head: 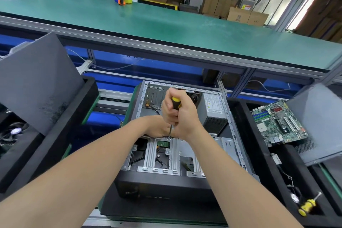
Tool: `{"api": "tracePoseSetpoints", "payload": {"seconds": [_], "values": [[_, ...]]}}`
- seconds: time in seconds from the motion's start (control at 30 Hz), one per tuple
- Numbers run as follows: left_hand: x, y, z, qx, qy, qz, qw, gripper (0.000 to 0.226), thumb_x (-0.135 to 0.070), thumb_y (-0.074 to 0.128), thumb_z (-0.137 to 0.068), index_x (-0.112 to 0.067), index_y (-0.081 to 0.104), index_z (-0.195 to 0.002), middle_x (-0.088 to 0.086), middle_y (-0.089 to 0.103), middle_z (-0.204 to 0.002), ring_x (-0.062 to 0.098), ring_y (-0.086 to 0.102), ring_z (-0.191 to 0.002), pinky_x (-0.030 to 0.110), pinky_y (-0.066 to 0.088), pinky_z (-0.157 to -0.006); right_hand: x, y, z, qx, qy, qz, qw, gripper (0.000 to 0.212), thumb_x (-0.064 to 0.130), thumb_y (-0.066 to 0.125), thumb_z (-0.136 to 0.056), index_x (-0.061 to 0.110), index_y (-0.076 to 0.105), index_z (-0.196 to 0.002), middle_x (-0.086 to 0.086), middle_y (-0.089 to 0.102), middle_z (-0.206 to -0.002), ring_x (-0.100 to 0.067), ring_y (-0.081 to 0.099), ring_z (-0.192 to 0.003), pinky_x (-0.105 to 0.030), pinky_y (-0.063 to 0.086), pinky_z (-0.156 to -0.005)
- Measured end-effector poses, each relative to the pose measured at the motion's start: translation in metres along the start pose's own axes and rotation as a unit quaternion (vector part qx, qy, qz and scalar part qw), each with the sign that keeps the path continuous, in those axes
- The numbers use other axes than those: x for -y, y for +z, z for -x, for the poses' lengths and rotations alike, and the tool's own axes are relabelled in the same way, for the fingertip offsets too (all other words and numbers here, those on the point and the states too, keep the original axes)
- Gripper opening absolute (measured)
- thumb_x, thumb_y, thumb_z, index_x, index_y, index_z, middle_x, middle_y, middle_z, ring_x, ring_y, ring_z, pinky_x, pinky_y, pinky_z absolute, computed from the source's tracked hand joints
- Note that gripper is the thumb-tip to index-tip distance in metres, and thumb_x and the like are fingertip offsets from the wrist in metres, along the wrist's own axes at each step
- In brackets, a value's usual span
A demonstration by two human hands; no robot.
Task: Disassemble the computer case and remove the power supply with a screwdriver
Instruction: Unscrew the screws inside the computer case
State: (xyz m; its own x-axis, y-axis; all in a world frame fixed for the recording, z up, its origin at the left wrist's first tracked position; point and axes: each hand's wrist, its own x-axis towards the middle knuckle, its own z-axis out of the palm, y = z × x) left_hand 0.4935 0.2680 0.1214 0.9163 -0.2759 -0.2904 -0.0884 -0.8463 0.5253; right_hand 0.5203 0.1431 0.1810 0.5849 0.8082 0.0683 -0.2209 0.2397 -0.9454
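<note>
Right now the person is bending over the computer case (139, 103), which is lying open on its side, and is gripping one yellow-and-black screwdriver (175, 103) with both hands above the middle of that case. The left hand (166, 111) is curling round the handle from the case's left side and the right hand (187, 116) is wrapping it from the case's right side, so neither hand is free. The shaft is pointing almost straight down, and its tip is sitting on a screw (168, 137) at the far edge of the metal drive cage (161, 155), which is filling the near half of the case. The power supply (214, 109), a grey box with its label facing up, is sitting in the far right corner of the case, its long axis running from far to near along the case's right wall. That is putting it just beside the right hand, beyond it and to the right, so the right hand is plainly the nearer one. To my eye the supply is not yet being worked on. Reaching it is looking like a short swing of the tool toward the case's far right corner, though I cannot tell where its fixing screws are sitting.
</note>
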Motion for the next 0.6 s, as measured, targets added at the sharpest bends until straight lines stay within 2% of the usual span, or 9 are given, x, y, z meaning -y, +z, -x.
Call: {"api": "tracePoseSetpoints", "payload": {"seconds": [0.07, 0.1, 0.13, 0.27, 0.33, 0.4, 0.5, 0.6], "values": [[-0.002, 0.000, 0.005, -0.027, 0.014, 0.033, 0.999, 0.015, -0.047, 0.053, -0.096, -0.044, 0.063, -0.086, -0.018, 0.065, -0.080, 0.000, 0.052, -0.068, 0.004, 0.037, -0.063, 0.004, -0.006, -0.005, 0.107, 0.033, -0.004, 0.994, 0.038, 0.028, 0.039, -0.102, 0.017, 0.043, -0.065, 0.008, 0.028, -0.047, -0.011, 0.017, -0.041, -0.027, 0.013, -0.043], [-0.004, 0.000, 0.006, -0.043, 0.012, 0.055, 0.998, 0.012, -0.058, 0.053, -0.094, -0.054, 0.055, -0.083, -0.027, 0.063, -0.076, -0.007, 0.054, -0.070, 0.003, 0.037, -0.064, 0.006, -0.009, -0.009, 0.146, 0.049, -0.010, 0.988, 0.037, 0.028, 0.039, -0.101, 0.018, 0.043, -0.066, 0.008, 0.028, -0.046, -0.010, 0.017, -0.040, -0.027, 0.014, -0.043], [-0.006, 0.000, 0.005, -0.056, 0.001, 0.069, 0.996, 0.014, -0.064, 0.055, -0.093, -0.055, 0.053, -0.082, -0.031, 0.062, -0.076, -0.012, 0.055, -0.072, 0.003, 0.038, -0.065, 0.008, -0.011, -0.012, 0.170, 0.063, -0.019, 0.983, 0.037, 0.028, 0.039, -0.100, 0.018, 0.044, -0.065, 0.009, 0.027, -0.046, -0.010, 0.017, -0.040, -0.026, 0.015, -0.042], [-0.003, 0.003, 0.000, -0.050, -0.043, 0.023, 0.998, 0.039, -0.076, 0.050, -0.089, -0.038, 0.056, -0.083, -0.021, 0.062, -0.073, -0.002, 0.053, -0.066, 0.010, 0.040, -0.062, 0.010, -0.019, -0.017, 0.177, 0.081, -0.074, 0.978, 0.036, 0.033, 0.044, -0.097, 0.020, 0.045, -0.063, 0.007, 0.021, -0.045, -0.010, 0.013, -0.038, -0.024, 0.013, -0.041], [-0.005, 0.001, 0.001, -0.020, -0.051, 0.018, 0.998, 0.063, -0.078, 0.046, -0.089, -0.019, 0.065, -0.097, -0.012, 0.069, -0.087, 0.013, 0.061, -0.080, 0.022, 0.050, -0.079, 0.009, -0.023, -0.014, 0.170, 0.065, -0.093, 0.979, 0.034, 0.035, 0.045, -0.095, 0.018, 0.045, -0.065, 0.006, 0.020, -0.045, -0.010, 0.013, -0.038, -0.023, 0.014, -0.041], [-0.008, -0.001, 0.004, -0.002, -0.059, 0.007, 0.998, 0.084, -0.080, 0.041, -0.087, -0.003, 0.063, -0.111, 0.010, 0.070, -0.104, 0.028, 0.063, -0.095, 0.042, 0.051, -0.093, 0.009, -0.025, -0.010, 0.156, 0.044, -0.096, 0.982, 0.029, 0.032, 0.043, -0.096, 0.016, 0.044, -0.072, 0.006, 0.021, -0.046, -0.011, 0.014, -0.038, -0.023, 0.015, -0.041], [-0.013, -0.004, 0.005, 0.006, -0.063, -0.005, 0.998, 0.088, -0.078, 0.040, -0.089, 0.006, 0.064, -0.103, 0.021, 0.066, -0.094, 0.036, 0.059, -0.085, 0.050, 0.051, -0.088, 0.008, -0.020, -0.003, 0.075, 0.002, -0.064, 0.995, 0.022, 0.026, 0.044, -0.096, 0.015, 0.045, -0.077, 0.003, 0.024, -0.048, -0.014, 0.018, -0.040, -0.027, 0.018, -0.042], [-0.012, -0.005, 0.005, 0.012, -0.067, -0.009, 0.998, 0.070, -0.057, 0.046, -0.099, 0.011, 0.059, -0.094, 0.029, 0.064, -0.096, 0.039, 0.055, -0.080, 0.050, 0.052, -0.083, 0.004, -0.005, 0.005, -0.086, -0.027, 0.008, 0.996, 0.029, 0.034, 0.058, -0.095, 0.014, 0.051, -0.076, -0.004, 0.044, -0.055, -0.021, 0.037, -0.049, -0.034, 0.037, -0.052]]}}
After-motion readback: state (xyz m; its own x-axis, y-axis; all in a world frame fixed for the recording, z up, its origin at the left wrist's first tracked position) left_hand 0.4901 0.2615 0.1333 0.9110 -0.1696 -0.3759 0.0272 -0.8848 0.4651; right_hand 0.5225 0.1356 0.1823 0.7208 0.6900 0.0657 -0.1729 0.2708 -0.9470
